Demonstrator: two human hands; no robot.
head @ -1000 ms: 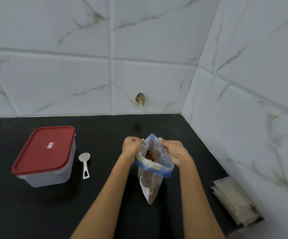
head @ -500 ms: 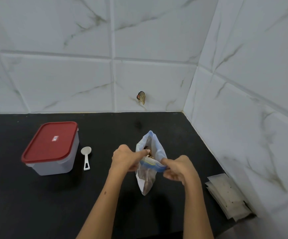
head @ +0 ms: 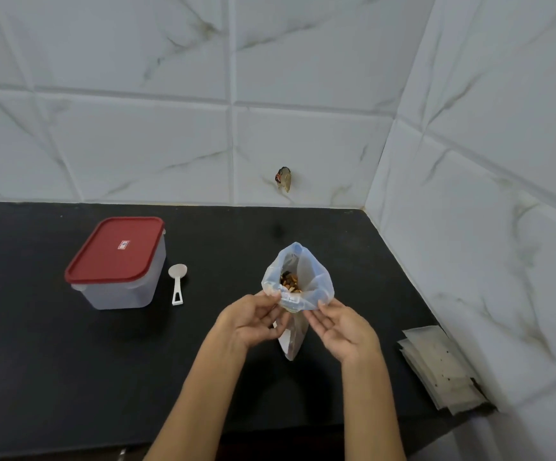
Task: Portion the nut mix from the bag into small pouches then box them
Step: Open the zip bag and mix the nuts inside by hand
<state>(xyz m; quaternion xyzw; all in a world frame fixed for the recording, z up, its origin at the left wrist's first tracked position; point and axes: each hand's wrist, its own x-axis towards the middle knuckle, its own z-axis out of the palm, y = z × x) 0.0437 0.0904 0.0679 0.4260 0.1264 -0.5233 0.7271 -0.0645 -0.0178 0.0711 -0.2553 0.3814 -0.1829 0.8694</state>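
So far, judging by the head view, the work is at its very start: the bag (head: 298, 287) of nut mix stands upright on the black counter (head: 70, 377) near the middle, its mouth spread wide so the nuts (head: 289, 282) show down inside. The left hand (head: 253, 319) pinches the near rim of the bag at its left side, and the right hand (head: 339, 327) holds the rim at its right side with fingertips, the other fingers loosely curled; both grips are narrow, taking only the thin plastic edge. Nothing appears to have been portioned yet. The stack of small pouches (head: 443, 367) lies flat against the right-hand wall, well apart from the bag, and none looks filled, though dark specks on them are too small to identify. The white scoop (head: 177, 281) lies untouched just beside the box (head: 117, 264), whose red lid (head: 113, 249) is on; what the box holds cannot be told through its cloudy walls. What remains, I judge, is nearly everything: taking up the scoop, filling each pouch, closing them, lifting the lid and packing the pouches in the box.
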